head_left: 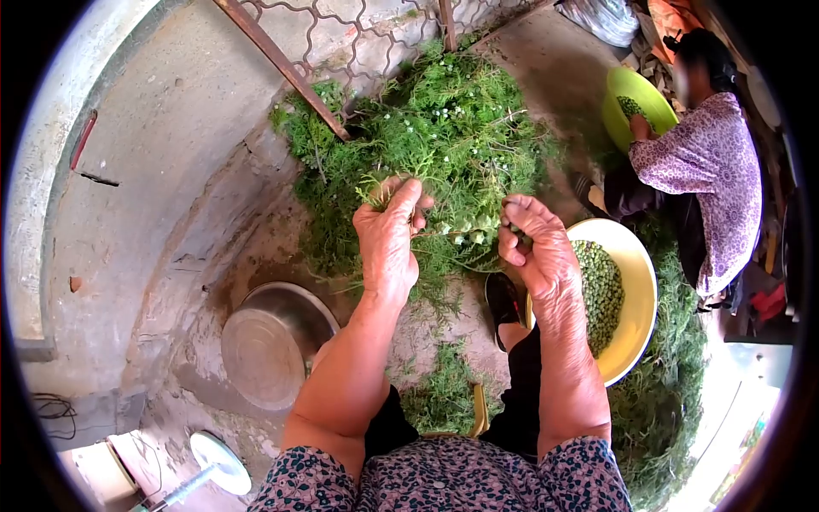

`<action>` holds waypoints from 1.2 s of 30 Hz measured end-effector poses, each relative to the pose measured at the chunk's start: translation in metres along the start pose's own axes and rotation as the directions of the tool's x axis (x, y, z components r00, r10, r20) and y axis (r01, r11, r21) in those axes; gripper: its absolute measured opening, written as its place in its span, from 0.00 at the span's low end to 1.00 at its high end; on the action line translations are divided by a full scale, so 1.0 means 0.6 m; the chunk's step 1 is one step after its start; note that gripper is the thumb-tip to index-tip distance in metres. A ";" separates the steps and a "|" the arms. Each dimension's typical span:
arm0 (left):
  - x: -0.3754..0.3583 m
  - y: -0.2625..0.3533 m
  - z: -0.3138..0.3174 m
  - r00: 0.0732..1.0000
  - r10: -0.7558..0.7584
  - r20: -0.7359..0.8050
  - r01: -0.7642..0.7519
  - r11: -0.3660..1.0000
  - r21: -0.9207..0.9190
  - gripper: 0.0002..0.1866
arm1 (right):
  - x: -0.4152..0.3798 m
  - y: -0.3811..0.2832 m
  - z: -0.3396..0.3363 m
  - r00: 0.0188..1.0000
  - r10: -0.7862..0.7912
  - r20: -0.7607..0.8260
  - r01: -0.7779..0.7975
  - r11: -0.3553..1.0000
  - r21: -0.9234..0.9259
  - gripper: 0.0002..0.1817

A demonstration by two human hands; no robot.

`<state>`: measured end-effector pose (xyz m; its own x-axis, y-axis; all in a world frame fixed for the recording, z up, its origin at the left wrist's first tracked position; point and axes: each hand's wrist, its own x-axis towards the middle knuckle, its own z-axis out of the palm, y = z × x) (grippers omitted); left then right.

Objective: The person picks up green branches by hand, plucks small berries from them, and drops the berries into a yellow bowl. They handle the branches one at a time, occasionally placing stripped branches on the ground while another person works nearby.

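My left hand (391, 229) is closed in a pinch around a green conifer sprig (368, 189), whose feathery tips stick out past the thumb. Across from it, my right hand (539, 247) has its thumb and fingers curled together. Whatever those fingers hold, if anything, is hidden. Pale green seed cones (465, 237) show between the two hands. Beyond and beneath them lies a big heap of cut conifer branches (452, 119). Beside my right wrist stands a yellow basin (641, 286) holding many small green cones (601, 294).
An upturned metal basin (266, 357) leans at the left by the wall. At the right, a person in a patterned top (712, 175) reaches into a lime-green basin (616, 96). A rusty metal bar (281, 64) slants down to the heap. Stripped greenery (657, 410) covers the floor at right.
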<state>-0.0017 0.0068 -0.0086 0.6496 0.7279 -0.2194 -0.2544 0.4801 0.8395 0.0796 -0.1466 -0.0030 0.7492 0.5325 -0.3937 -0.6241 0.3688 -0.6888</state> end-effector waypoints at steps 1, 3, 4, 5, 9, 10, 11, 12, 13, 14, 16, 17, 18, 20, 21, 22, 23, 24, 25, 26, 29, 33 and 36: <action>0.003 -0.002 -0.002 1.000 -0.012 -0.017 0.012 1.000 -0.007 0.04 | -0.001 0.002 0.002 1.000 0.000 0.003 0.000 1.000 -0.002 0.06; 0.005 -0.002 -0.004 0.999 -0.010 -0.042 0.010 1.000 -0.011 0.04 | -0.004 0.008 0.005 0.999 0.007 -0.048 -0.010 0.999 -0.047 0.08; 0.005 -0.002 -0.004 0.998 -0.012 -0.064 0.011 1.000 -0.015 0.04 | -0.007 0.010 0.009 0.997 0.010 -0.075 -0.015 0.997 -0.069 0.09; 0.005 -0.001 -0.004 0.998 -0.013 -0.065 0.012 1.000 -0.014 0.04 | -0.012 0.014 0.018 0.998 0.031 -0.058 -0.042 0.978 -0.202 0.12; 0.003 0.000 0.003 0.986 -0.116 -0.118 0.112 0.993 -0.043 0.04 | -0.018 0.054 0.048 0.997 0.064 -0.045 -0.076 0.924 -0.375 0.11; 0.002 -0.001 0.003 0.981 -0.158 -0.116 0.150 0.986 -0.075 0.04 | -0.015 0.063 0.048 0.997 0.061 -0.049 -0.075 0.924 -0.374 0.11; 0.003 -0.003 0.003 0.981 -0.160 -0.113 0.152 0.985 -0.075 0.04 | -0.009 0.074 0.043 0.995 0.094 -0.030 -0.098 0.932 -0.350 0.07; 0.004 -0.007 0.003 0.977 -0.179 -0.113 0.168 0.981 -0.096 0.05 | -0.005 0.082 0.041 0.992 0.125 -0.011 -0.122 0.937 -0.326 0.06; 0.005 -0.010 0.003 0.974 -0.195 -0.112 0.182 0.976 -0.117 0.06 | -0.004 0.087 0.044 0.995 0.098 -0.020 -0.099 0.943 -0.318 0.09; 0.003 -0.010 0.005 0.975 -0.195 -0.108 0.182 0.976 -0.118 0.06 | -0.004 0.085 0.046 0.995 0.094 -0.021 -0.096 0.943 -0.318 0.09; -0.002 -0.012 0.007 0.981 -0.192 -0.008 0.190 0.975 -0.112 0.09 | -0.008 0.078 0.052 0.997 0.079 -0.021 -0.082 0.944 -0.319 0.08; -0.005 -0.012 0.007 0.981 -0.190 0.041 0.193 0.975 -0.109 0.10 | -0.008 0.076 0.055 0.997 0.056 -0.046 -0.067 0.954 -0.294 0.07; -0.008 -0.012 0.007 0.981 -0.191 0.043 0.195 0.975 -0.111 0.10 | -0.008 0.072 0.055 0.997 0.054 -0.048 -0.066 0.953 -0.295 0.07; -0.010 -0.014 0.008 0.973 -0.207 0.104 0.206 0.978 0.024 0.12 | -0.006 0.059 0.051 0.997 0.042 -0.069 -0.053 0.984 -0.170 0.06; -0.013 -0.017 0.008 0.975 -0.163 0.153 0.149 0.984 0.099 0.11 | -0.003 0.057 0.047 0.996 0.030 -0.089 -0.044 0.985 -0.166 0.06; -0.016 -0.015 0.008 0.947 -0.185 0.263 0.158 0.980 0.118 0.10 | -0.001 0.054 0.044 0.995 0.024 -0.092 -0.039 0.985 -0.166 0.06; -0.016 -0.023 0.005 0.937 -0.210 0.281 0.176 0.974 0.143 0.09 | 0.001 0.051 0.042 0.996 0.011 -0.083 -0.024 0.986 -0.164 0.06; -0.016 -0.028 0.005 0.926 -0.234 0.296 0.191 0.967 0.168 0.09 | 0.002 0.049 0.040 0.997 -0.001 -0.073 -0.011 0.987 -0.162 0.06; -0.016 -0.028 0.006 0.925 -0.234 0.298 0.191 0.967 0.167 0.09 | 0.000 0.046 0.041 0.999 -0.029 -0.037 0.022 0.982 -0.187 0.06; -0.017 -0.025 0.008 0.931 -0.197 0.308 0.154 0.975 0.159 0.08 | -0.003 0.042 0.043 0.999 -0.029 -0.036 0.022 0.982 -0.185 0.06; -0.016 -0.017 0.008 0.951 -0.161 0.264 0.128 0.982 0.137 0.06 | -0.008 0.026 0.039 0.999 -0.042 0.019 0.046 0.925 -0.378 0.05; -0.013 -0.011 0.007 0.972 -0.173 0.159 0.152 0.979 0.137 0.05 | -0.007 0.003 0.027 0.990 -0.136 -0.027 0.119 0.933 -0.340 0.14; -0.017 -0.012 0.008 0.969 -0.187 0.161 0.162 0.975 0.152 0.04 | -0.003 0.004 0.025 0.989 -0.146 -0.002 0.138 0.940 -0.311 0.15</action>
<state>-0.0029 -0.0062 -0.0098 0.7926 0.5369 -0.2891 -0.0337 0.5120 0.8583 0.0735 -0.1348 0.0050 0.8328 0.4713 -0.2903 -0.4146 0.1835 -0.8913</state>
